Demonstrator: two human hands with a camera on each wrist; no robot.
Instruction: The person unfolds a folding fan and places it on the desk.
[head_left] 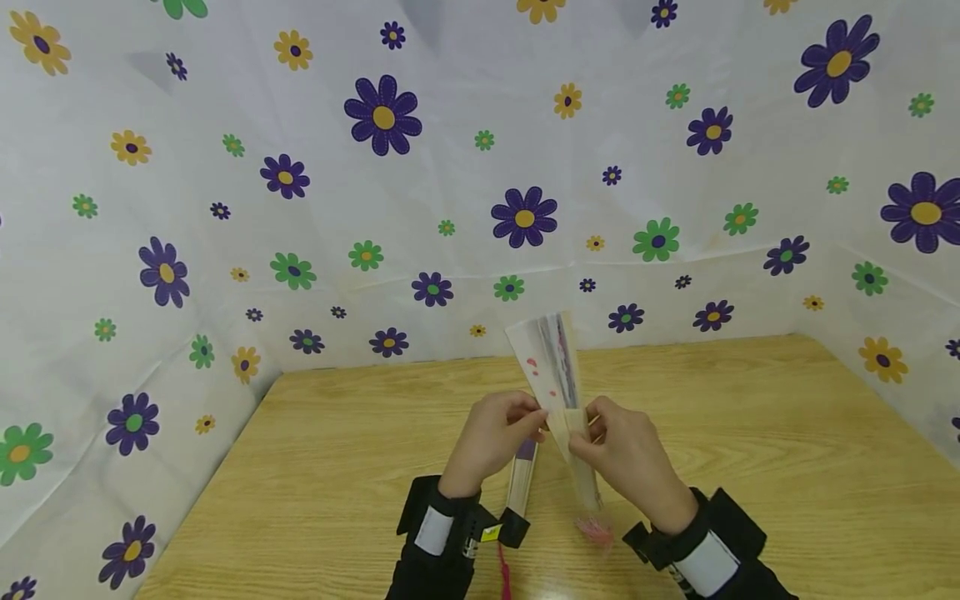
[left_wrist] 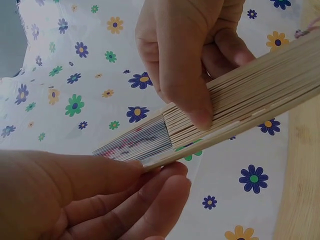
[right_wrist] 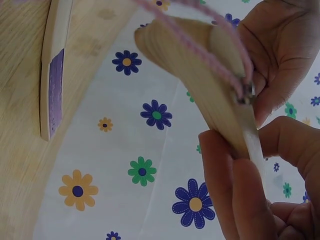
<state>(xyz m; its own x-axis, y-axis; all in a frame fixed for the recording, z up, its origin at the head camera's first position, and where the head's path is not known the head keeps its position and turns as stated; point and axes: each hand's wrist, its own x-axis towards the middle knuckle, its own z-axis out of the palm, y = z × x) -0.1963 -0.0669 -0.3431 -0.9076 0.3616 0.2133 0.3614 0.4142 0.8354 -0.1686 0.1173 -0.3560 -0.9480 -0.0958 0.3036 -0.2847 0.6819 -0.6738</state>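
Both hands pinch the folding fan [head_left: 555,375]: left hand [head_left: 491,442] at 9 o'clock, right hand [head_left: 633,458] at 3. Uneven pull risks tearing the paper leaf or splitting ribs

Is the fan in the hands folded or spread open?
Nearly folded: the fan fans out only slightly in the head view, its slats stacked close together.

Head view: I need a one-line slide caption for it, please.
Left hand and right hand grip a nearly closed bamboo-ribbed paper folding fan above a light wooden table.
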